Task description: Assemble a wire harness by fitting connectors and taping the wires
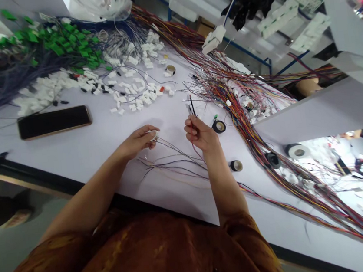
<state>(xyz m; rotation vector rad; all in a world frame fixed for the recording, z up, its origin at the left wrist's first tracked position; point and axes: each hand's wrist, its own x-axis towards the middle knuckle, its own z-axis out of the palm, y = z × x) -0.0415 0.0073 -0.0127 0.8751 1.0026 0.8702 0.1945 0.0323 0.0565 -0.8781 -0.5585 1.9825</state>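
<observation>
White tabletop (pixel 103 140) shows between the hands and from the left hand (pixel 142 139) to the phone (pixel 54 122); its dark front edge (pixel 130 201) runs by the person's waist. A tape roll (pixel 219 126) sits just beside the right hand (pixel 201 133). The hands are apart. The left pinches a white plug (pixel 154 134), partly hidden by fingers; thin wires (pixel 179 151) slant from it rightward toward the body, behind the right forearm (pixel 224 183). The right grips a red wire (pixel 192 138), lengthwise away from the body, its far end hard to make out.

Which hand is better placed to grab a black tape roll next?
Right hand, likely: one black tape roll lies just beside it, though it holds a red wire. Left hand is farther off, holding a white connector.
</observation>
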